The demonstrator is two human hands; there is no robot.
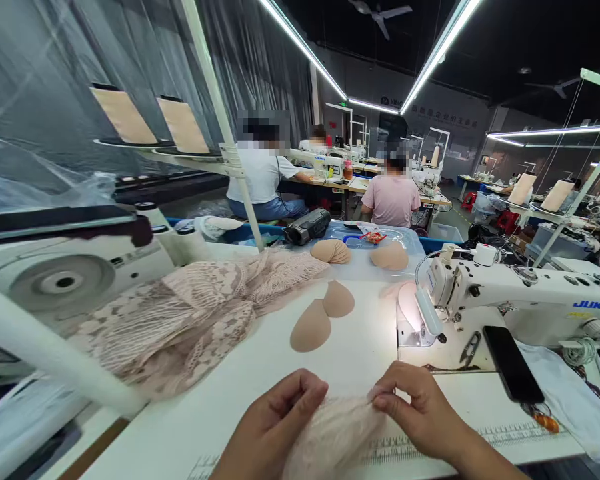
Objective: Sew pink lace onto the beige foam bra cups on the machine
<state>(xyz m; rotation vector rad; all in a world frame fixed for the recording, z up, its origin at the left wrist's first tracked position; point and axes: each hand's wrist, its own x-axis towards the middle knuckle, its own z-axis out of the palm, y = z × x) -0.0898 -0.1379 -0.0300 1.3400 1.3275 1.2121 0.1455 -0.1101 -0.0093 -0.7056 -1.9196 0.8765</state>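
Lace piece [333,430] at near edge of white sewing table [260,373] | pinched between closed left hand [275,423] and right hand [420,410] | apparently aligning edges | needing next a firm, even grip | JUKI sewing machine [520,293] at right, foam bra cups [311,328] beyond

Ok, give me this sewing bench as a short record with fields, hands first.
Left hand: pinching the lace piece at the near edge of the table
Right hand: pinching the same lace piece
Table middle: two beige bra cups, touching
Table left: lace pile
Right side: JUKI sewing machine, with phone and thread snips on its bed
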